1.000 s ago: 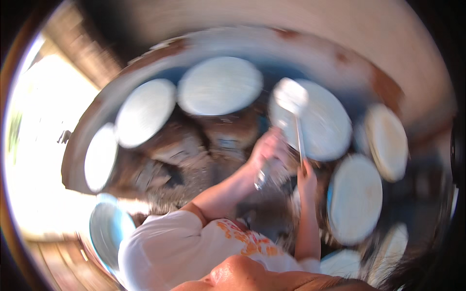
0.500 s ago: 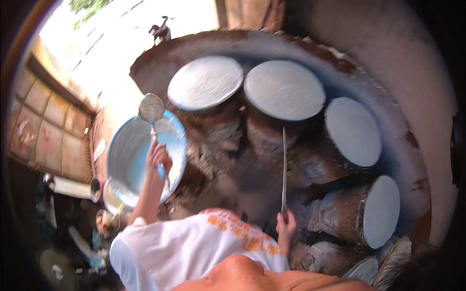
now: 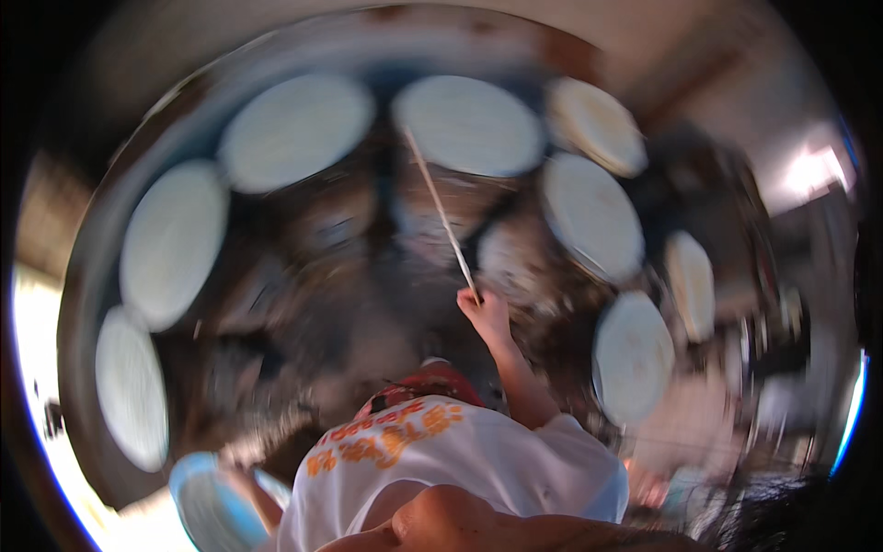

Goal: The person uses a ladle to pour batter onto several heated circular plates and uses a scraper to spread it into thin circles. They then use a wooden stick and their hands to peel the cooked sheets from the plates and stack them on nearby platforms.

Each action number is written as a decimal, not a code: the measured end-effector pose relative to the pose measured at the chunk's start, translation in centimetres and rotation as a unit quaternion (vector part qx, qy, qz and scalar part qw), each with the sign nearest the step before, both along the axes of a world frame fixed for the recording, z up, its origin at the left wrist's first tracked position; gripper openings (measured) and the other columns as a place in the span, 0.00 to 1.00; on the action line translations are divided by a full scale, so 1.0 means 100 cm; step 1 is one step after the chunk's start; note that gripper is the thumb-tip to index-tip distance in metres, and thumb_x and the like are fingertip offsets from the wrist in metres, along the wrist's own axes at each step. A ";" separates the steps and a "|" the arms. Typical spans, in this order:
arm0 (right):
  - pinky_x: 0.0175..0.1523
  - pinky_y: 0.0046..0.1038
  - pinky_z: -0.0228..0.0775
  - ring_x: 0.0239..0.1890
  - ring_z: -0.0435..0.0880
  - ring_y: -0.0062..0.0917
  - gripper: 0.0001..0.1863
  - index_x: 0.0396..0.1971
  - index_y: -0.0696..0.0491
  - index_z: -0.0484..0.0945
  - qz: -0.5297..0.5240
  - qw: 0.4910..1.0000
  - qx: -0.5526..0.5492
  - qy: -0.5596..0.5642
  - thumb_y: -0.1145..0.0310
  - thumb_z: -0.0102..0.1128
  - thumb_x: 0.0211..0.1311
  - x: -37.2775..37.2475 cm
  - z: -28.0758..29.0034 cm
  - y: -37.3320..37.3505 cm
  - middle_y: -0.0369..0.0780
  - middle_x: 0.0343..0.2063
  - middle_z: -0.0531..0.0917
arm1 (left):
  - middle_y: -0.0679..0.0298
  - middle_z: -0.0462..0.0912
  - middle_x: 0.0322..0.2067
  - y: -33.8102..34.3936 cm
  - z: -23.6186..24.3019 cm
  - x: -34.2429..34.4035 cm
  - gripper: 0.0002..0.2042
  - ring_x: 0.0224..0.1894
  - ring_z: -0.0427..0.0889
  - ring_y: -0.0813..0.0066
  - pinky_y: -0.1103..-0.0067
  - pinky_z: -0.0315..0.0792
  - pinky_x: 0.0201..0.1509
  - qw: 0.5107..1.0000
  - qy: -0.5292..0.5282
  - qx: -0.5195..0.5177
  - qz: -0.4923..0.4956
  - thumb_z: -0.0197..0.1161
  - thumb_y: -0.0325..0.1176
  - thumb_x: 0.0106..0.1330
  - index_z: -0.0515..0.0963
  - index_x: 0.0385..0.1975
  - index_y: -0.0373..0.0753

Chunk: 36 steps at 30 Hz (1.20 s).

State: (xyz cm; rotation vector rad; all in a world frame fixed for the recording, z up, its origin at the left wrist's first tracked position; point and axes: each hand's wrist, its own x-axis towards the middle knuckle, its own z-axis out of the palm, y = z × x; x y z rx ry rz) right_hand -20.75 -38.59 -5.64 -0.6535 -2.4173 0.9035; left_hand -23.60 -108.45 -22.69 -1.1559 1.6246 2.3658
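Observation:
My right hand (image 3: 487, 315) is closed around the lower end of a long, thin, blade-like stick (image 3: 438, 204). The stick points up and left, its tip over the near-left part of a round white sheet (image 3: 474, 126) on a drum-shaped stove. Whether the tip touches the sheet I cannot tell. Down at the lower left, my left hand (image 3: 241, 480) is a blur at the blue-rimmed basin (image 3: 191, 501). Its fingers are smeared, and no ladle can be made out there now.
More round white sheets curve around me, including ones at the left (image 3: 173, 244), far left (image 3: 131, 388), right (image 3: 593, 216) and lower right (image 3: 634, 357). Browned discs (image 3: 598, 126) stand behind the right-hand stoves. A curved ledge (image 3: 405, 41) runs behind the stoves.
The view has swung right, so the basin now sits at the lower left edge. The stick has tilted leftward over a sheet. The ladle my left hand held is out of sight.

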 end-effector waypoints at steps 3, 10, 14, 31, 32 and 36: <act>0.34 0.39 0.73 0.30 0.78 0.44 0.10 0.32 0.52 0.81 -0.198 0.957 0.211 -0.025 0.69 0.64 0.48 0.017 0.037 0.106 0.44 0.25 0.78 | 0.48 0.75 0.51 0.070 0.055 -0.086 0.24 0.49 0.77 0.54 0.69 0.73 0.52 0.719 -0.001 -0.688 -0.097 0.44 0.42 0.72 0.63 0.60 0.30; 0.30 0.40 0.74 0.28 0.79 0.41 0.12 0.35 0.47 0.78 -0.272 0.933 0.185 -0.143 0.73 0.60 0.46 0.049 0.039 0.248 0.41 0.32 0.73 | 0.58 0.79 0.36 0.561 0.130 -0.199 0.16 0.36 0.76 0.68 0.76 0.70 0.44 0.776 0.369 -0.370 -0.354 0.57 0.23 0.61 0.76 0.50 0.34; 0.31 0.40 0.73 0.28 0.79 0.40 0.10 0.31 0.49 0.79 -0.280 0.937 0.142 -0.157 0.72 0.60 0.44 0.068 0.028 0.264 0.40 0.32 0.73 | 0.54 0.73 0.46 0.768 0.200 -0.156 0.18 0.44 0.74 0.60 0.71 0.69 0.50 0.533 0.533 -0.351 -0.556 0.65 0.28 0.55 0.77 0.48 0.41; 0.39 0.40 0.70 0.36 0.78 0.43 0.12 0.30 0.56 0.77 -0.245 0.959 0.142 0.012 0.68 0.64 0.45 0.063 0.161 0.404 0.45 0.30 0.79 | 0.58 0.80 0.34 1.075 0.269 -0.214 0.10 0.41 0.79 0.62 0.73 0.72 0.47 0.369 0.653 -0.092 -0.655 0.72 0.28 0.47 0.78 0.27 0.33; 0.39 0.40 0.70 0.36 0.78 0.44 0.12 0.30 0.56 0.77 -0.255 0.956 0.145 0.027 0.67 0.64 0.45 0.065 0.168 0.412 0.45 0.29 0.78 | 0.57 0.80 0.34 1.087 0.287 -0.216 0.11 0.39 0.79 0.62 0.73 0.73 0.46 0.344 0.658 -0.104 -0.662 0.72 0.28 0.47 0.78 0.28 0.33; 0.38 0.38 0.70 0.34 0.78 0.43 0.11 0.30 0.56 0.79 -0.299 0.930 0.183 0.108 0.67 0.65 0.46 0.100 0.191 0.437 0.46 0.27 0.78 | 0.56 0.79 0.35 1.123 0.356 -0.178 0.10 0.37 0.79 0.62 0.73 0.74 0.42 0.269 0.735 -0.101 -0.614 0.69 0.26 0.51 0.76 0.31 0.33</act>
